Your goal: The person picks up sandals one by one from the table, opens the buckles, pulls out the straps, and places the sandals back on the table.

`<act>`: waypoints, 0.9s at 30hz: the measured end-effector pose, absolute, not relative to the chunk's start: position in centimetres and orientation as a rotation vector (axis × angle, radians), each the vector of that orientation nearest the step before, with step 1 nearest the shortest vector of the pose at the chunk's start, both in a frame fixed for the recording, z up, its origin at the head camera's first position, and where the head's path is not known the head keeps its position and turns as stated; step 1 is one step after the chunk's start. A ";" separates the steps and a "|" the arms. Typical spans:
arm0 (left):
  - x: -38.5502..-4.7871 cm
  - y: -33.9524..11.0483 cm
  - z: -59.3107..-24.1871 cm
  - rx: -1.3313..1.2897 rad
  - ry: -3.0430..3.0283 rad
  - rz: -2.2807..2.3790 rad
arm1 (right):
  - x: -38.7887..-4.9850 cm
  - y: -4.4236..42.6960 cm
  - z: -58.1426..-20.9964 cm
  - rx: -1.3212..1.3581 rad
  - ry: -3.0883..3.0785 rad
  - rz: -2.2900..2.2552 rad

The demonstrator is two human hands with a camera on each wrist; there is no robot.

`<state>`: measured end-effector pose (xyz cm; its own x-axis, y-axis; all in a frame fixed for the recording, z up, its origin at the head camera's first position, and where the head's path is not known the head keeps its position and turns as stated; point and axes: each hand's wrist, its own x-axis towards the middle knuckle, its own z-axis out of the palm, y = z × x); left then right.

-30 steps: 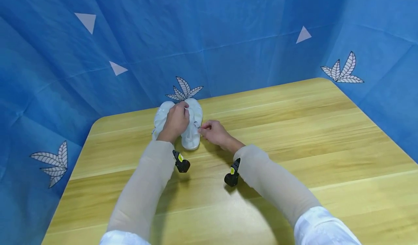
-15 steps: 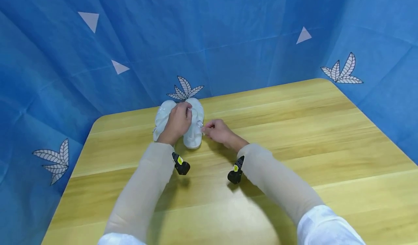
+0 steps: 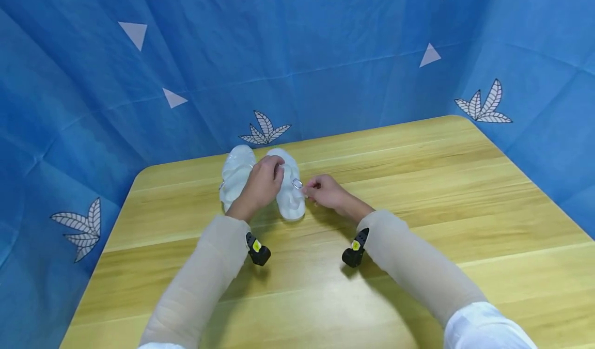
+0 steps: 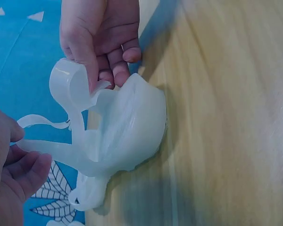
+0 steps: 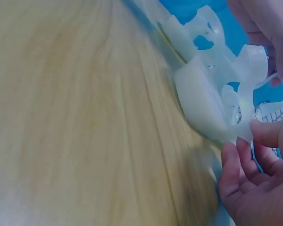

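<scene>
Two white sandals stand side by side near the table's back edge in the head view. Over the right sandal (image 3: 291, 207), my left hand (image 3: 266, 181) comes in from the left; in the left wrist view its fingers pinch a thin strap (image 4: 52, 148) pulled out from the shoe. My right hand (image 3: 324, 191) is at the sandal's outer side, beside a silvery buckle (image 3: 297, 183). Its thumb and fingertips pinch the edge of a strap in the right wrist view. The left sandal (image 3: 238, 158) stands apart, partly hidden behind my left hand, touched by neither hand as far as I see.
A wooden table (image 3: 409, 184) lies beneath the sandals and both forearms. Behind its back edge hangs a blue curtain (image 3: 325, 54) with white triangles and leaf prints. Black wrist cameras sit under both wrists, close above the tabletop.
The right sandal has shifted right and slightly towards me, together with both hands. A wider gap now separates it from the left sandal.
</scene>
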<state>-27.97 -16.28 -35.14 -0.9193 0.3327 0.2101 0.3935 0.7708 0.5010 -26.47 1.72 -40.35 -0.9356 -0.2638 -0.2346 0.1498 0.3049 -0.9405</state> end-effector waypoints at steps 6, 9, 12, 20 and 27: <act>-26.6 -15.6 -35.3 -0.651 -2.825 -0.859 | -25.2 3.2 -40.3 -0.139 2.226 -1.646; -25.7 -15.3 -35.3 -0.683 -2.806 -0.867 | -24.5 4.0 -40.4 -0.179 2.221 -1.637; -24.9 -15.1 -35.4 -0.702 -2.788 -0.881 | -23.6 4.7 -40.5 -0.204 2.204 -1.634; -22.9 -14.8 -35.6 -0.769 -2.747 -0.981 | -21.3 6.1 -40.5 -0.242 2.183 -1.625; -20.8 -14.5 -35.4 -0.832 -2.730 -1.030 | -19.5 7.5 -40.8 -0.317 2.099 -1.640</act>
